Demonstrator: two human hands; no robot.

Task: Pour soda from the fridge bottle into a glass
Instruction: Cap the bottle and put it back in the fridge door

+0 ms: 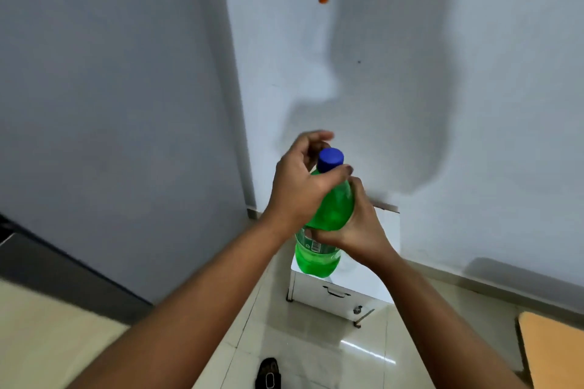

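A green soda bottle (328, 215) with a blue cap (330, 159) is held upright in front of me, above the floor. My right hand (357, 224) wraps its middle from the right side, just above the label. My left hand (300, 180) sits at the bottle's shoulder and neck; its thumb lies across the neck under the cap and its fingers curl behind the cap. No glass is in view.
A small white cabinet (328, 294) with a dark handle stands on the tiled floor against the wall below the bottle. A wooden tabletop (556, 350) shows at the lower right, a pale surface (41, 335) at the lower left, a dark sandal (268, 374) on the floor.
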